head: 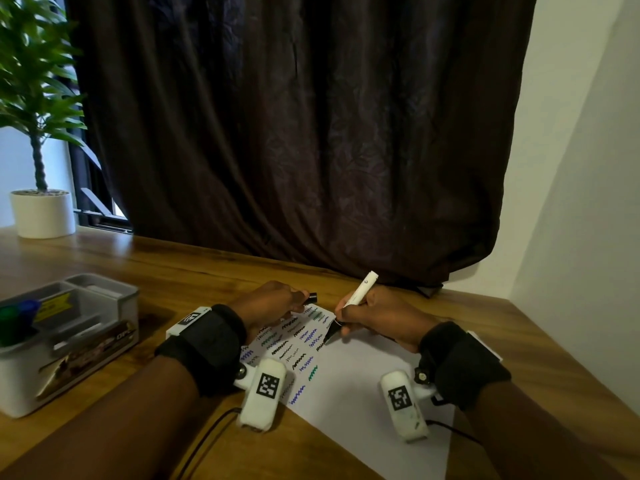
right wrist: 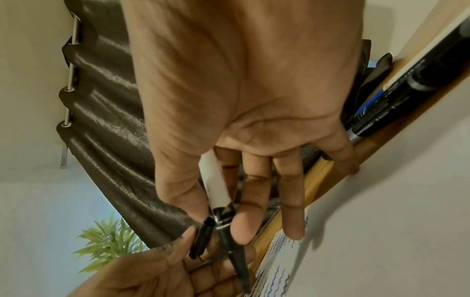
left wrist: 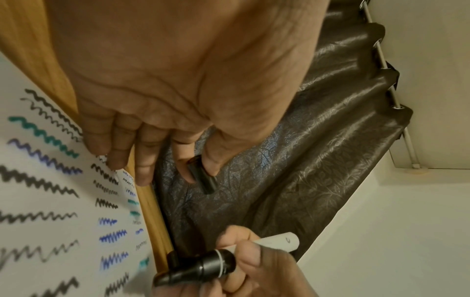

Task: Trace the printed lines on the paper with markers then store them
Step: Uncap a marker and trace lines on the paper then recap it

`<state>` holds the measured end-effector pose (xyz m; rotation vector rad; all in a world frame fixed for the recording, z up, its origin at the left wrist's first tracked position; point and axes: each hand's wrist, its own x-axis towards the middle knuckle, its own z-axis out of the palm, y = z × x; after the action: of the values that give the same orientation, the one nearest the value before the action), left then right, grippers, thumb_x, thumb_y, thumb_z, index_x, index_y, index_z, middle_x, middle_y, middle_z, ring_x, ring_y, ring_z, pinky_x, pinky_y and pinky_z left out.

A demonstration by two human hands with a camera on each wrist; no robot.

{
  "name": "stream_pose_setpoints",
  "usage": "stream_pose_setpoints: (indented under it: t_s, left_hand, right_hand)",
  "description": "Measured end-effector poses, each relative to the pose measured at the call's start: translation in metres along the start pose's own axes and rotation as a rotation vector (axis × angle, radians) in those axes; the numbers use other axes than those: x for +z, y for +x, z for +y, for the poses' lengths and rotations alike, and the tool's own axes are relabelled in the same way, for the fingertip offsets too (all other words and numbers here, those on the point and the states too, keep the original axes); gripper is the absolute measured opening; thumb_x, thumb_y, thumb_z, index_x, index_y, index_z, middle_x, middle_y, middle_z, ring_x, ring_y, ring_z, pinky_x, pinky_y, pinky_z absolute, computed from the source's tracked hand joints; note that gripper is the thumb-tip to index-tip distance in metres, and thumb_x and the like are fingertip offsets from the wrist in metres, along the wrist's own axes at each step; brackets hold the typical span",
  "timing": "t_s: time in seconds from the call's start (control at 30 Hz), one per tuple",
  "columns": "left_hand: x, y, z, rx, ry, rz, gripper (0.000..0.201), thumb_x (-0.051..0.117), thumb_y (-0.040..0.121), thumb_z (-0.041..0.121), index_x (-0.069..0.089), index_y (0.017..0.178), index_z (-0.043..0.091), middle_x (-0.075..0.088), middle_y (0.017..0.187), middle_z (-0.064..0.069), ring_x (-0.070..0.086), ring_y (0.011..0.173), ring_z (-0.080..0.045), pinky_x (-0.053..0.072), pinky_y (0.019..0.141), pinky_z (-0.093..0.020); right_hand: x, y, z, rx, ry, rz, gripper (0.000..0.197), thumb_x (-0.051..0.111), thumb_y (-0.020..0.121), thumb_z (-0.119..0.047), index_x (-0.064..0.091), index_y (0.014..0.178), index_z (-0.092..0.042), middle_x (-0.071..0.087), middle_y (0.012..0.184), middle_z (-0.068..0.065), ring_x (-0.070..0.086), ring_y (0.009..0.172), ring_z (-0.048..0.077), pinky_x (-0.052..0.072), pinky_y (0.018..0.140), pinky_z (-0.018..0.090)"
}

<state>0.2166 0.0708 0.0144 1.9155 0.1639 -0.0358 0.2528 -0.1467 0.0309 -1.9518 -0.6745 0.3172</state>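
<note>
A white sheet of paper [head: 360, 386] with rows of wavy lines, several traced in black, blue and green, lies on the wooden desk [head: 194, 271]. My right hand [head: 372, 315] grips a white-barrelled black marker [head: 358, 295], uncapped, its black tip [head: 329, 336] down at the paper near a wavy line. In the right wrist view the marker [right wrist: 221, 211] sits between thumb and fingers. My left hand [head: 273, 301] pinches the black cap [head: 311, 297] between thumb and forefinger while its other fingers rest on the paper's far edge; the cap [left wrist: 202, 174] shows clearly in the left wrist view.
A white and grey desk organiser [head: 65, 337] stands at the left with green and blue markers [head: 15, 318] in it. A potted plant [head: 38, 133] stands at the far left corner. A dark curtain [head: 294, 133] hangs behind the desk. Another dark marker [right wrist: 396, 100] lies right of my right hand.
</note>
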Motion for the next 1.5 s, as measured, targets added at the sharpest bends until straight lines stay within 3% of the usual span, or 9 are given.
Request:
stream_pose_setpoints:
  t_s: [0.17, 0.27, 0.33, 0.53, 0.67, 1.07, 1.23, 1.4, 1.5]
  left_hand:
    - [0.0, -0.001, 0.001, 0.002, 0.009, -0.004, 0.029, 0.051, 0.102, 0.035, 0.062, 0.123, 0.018, 0.066, 0.123, -0.001, 0.056, 0.117, -0.022, 0.04, 0.112, -0.045]
    - [0.0, -0.001, 0.001, 0.002, 0.028, -0.012, 0.03, 0.05, 0.102, 0.037, 0.063, 0.122, 0.019, 0.065, 0.124, 0.0, 0.056, 0.118, -0.022, 0.039, 0.112, -0.045]
    - [0.0, 0.0, 0.0, 0.0, 0.031, -0.014, 0.029, 0.05, 0.101, 0.037, 0.063, 0.121, 0.02, 0.065, 0.125, 0.0, 0.056, 0.119, -0.021, 0.039, 0.111, -0.044]
    - [0.001, 0.003, -0.001, -0.011, 0.032, -0.012, 0.029, 0.051, 0.101, 0.037, 0.063, 0.12, 0.018, 0.064, 0.125, -0.003, 0.055, 0.119, -0.023, 0.039, 0.111, -0.044]
    - [0.0, 0.003, -0.001, -0.009, 0.029, -0.014, 0.029, 0.051, 0.101, 0.037, 0.063, 0.12, 0.018, 0.064, 0.125, -0.003, 0.055, 0.119, -0.023, 0.039, 0.111, -0.045]
    - [0.0, 0.005, -0.003, -0.019, 0.019, -0.013, 0.031, 0.052, 0.101, 0.036, 0.062, 0.121, 0.015, 0.064, 0.124, -0.006, 0.057, 0.117, -0.025, 0.042, 0.109, -0.045]
    - [0.0, 0.006, -0.004, -0.016, 0.027, -0.01, 0.029, 0.052, 0.1, 0.036, 0.062, 0.12, 0.016, 0.064, 0.124, -0.005, 0.057, 0.116, -0.024, 0.042, 0.11, -0.045]
    - [-0.001, 0.008, -0.005, -0.028, 0.017, -0.018, 0.03, 0.053, 0.1, 0.037, 0.063, 0.118, 0.016, 0.064, 0.126, -0.008, 0.057, 0.119, -0.026, 0.043, 0.109, -0.044]
    - [-0.001, 0.008, -0.006, -0.022, 0.025, -0.015, 0.029, 0.054, 0.099, 0.038, 0.064, 0.117, 0.017, 0.065, 0.125, -0.007, 0.057, 0.119, -0.025, 0.041, 0.111, -0.046]
  right_hand:
    - [-0.001, 0.0, 0.002, -0.005, -0.05, -0.017, 0.018, 0.066, 0.095, -0.001, 0.07, 0.104, 0.014, 0.074, 0.079, 0.015, 0.073, 0.08, 0.027, 0.054, 0.061, 0.014]
    - [-0.002, 0.0, 0.005, -0.005, -0.076, -0.064, 0.016, 0.069, 0.092, -0.003, 0.073, 0.101, 0.01, 0.077, 0.088, 0.024, 0.076, 0.092, 0.038, 0.062, 0.086, 0.031]
    - [-0.002, 0.0, 0.006, -0.009, -0.097, -0.094, 0.017, 0.07, 0.091, -0.005, 0.074, 0.099, 0.009, 0.077, 0.093, 0.027, 0.075, 0.099, 0.039, 0.06, 0.097, 0.04]
    - [-0.002, 0.001, 0.007, -0.006, -0.134, -0.101, 0.017, 0.071, 0.091, -0.007, 0.074, 0.099, 0.008, 0.078, 0.092, 0.023, 0.076, 0.096, 0.033, 0.06, 0.093, 0.031]
    - [-0.003, 0.002, 0.009, -0.014, -0.157, -0.118, 0.017, 0.072, 0.091, -0.01, 0.076, 0.099, 0.004, 0.079, 0.091, 0.02, 0.076, 0.097, 0.034, 0.059, 0.098, 0.038]
    - [-0.002, 0.004, 0.012, -0.013, -0.117, -0.099, 0.016, 0.071, 0.092, -0.007, 0.075, 0.099, 0.006, 0.078, 0.093, 0.025, 0.075, 0.099, 0.037, 0.059, 0.099, 0.04]
    - [-0.002, 0.002, 0.01, -0.019, -0.107, -0.08, 0.014, 0.069, 0.093, -0.004, 0.074, 0.099, 0.008, 0.076, 0.095, 0.03, 0.074, 0.099, 0.039, 0.061, 0.084, 0.023]
    - [-0.003, 0.005, 0.014, -0.022, -0.087, -0.076, 0.014, 0.07, 0.092, -0.004, 0.074, 0.098, 0.009, 0.076, 0.095, 0.03, 0.074, 0.101, 0.04, 0.06, 0.096, 0.035]
    - [-0.004, 0.005, 0.015, -0.014, -0.083, -0.066, 0.013, 0.069, 0.092, -0.004, 0.074, 0.097, 0.008, 0.076, 0.094, 0.031, 0.074, 0.1, 0.039, 0.06, 0.096, 0.034]
